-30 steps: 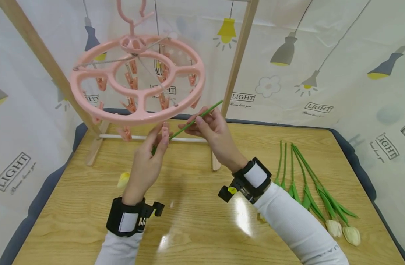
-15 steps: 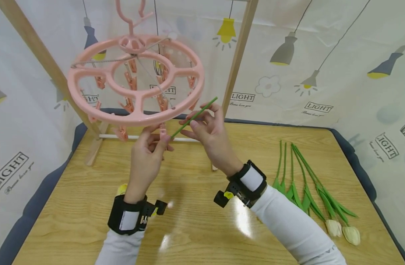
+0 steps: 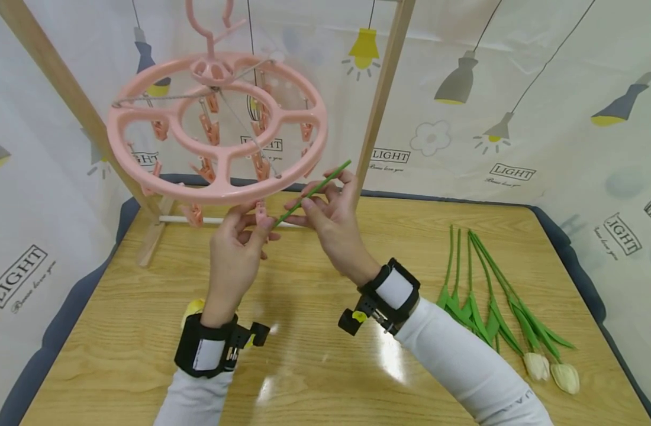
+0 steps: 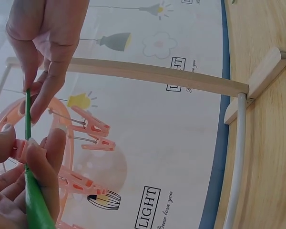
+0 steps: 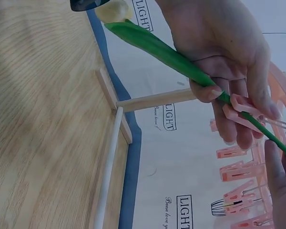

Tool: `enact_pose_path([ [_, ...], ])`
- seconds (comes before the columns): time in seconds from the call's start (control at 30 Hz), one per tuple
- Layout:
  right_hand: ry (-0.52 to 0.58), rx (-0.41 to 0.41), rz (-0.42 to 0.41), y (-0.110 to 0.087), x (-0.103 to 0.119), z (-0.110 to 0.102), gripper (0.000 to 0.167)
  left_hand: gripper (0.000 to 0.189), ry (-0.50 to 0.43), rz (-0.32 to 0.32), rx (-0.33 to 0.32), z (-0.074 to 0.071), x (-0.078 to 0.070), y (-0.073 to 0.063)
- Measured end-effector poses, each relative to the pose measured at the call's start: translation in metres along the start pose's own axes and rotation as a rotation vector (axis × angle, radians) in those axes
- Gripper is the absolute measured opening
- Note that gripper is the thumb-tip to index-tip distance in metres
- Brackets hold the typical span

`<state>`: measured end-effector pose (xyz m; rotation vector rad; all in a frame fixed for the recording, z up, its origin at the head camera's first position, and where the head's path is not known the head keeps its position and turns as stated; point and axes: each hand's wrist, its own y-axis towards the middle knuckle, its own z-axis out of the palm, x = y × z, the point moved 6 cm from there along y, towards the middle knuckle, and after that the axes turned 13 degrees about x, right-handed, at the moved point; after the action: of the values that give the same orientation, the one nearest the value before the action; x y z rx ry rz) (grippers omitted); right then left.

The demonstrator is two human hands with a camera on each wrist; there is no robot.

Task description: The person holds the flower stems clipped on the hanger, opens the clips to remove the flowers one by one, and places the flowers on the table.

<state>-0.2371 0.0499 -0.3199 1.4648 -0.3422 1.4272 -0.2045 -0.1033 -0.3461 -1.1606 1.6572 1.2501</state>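
Note:
My left hand pinches a pink clothespin hanging from the front rim of the round pink hanger. Between the clothespin's jaws lies the green stem of an artificial tulip. Thumb and fingers of my right hand pinch the stem's upper part, to the right of the clothespin. The stem slants up to the right in the head view. A long green leaf and a pale yellow bloom show in the right wrist view; in the head view the left wrist partly covers the bloom.
Several more clothespins dangle from the hanger. A wooden stand with a white crossbar surrounds it. Several white tulips lie at the right of the wooden table. A printed cloth stands behind.
Both hands and the hanger have shifted slightly left. The right hand has slid a little down along the stem, toward the clothespin. The left hand keeps pinching the clothespin.

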Motion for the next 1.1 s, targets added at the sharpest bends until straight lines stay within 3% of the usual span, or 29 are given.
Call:
enact_pose_path([
  [0.13,-0.016,-0.001,-0.004,-0.0003,-0.0023,-0.0011,0.043,0.043,0.003,-0.025,0.002,0.0008,0.0017,0.0001],
  [0.43,-0.071,0.020,0.033,-0.0014,-0.0077,0.0049,0.050,0.038,-0.010,-0.002,-0.006,0.0003,0.0016,0.0002],
  [1.1,-0.093,0.029,-0.024,-0.0020,-0.0072,0.0088,0.048,0.026,0.027,0.033,-0.096,-0.0056,-0.0011,-0.0012],
])
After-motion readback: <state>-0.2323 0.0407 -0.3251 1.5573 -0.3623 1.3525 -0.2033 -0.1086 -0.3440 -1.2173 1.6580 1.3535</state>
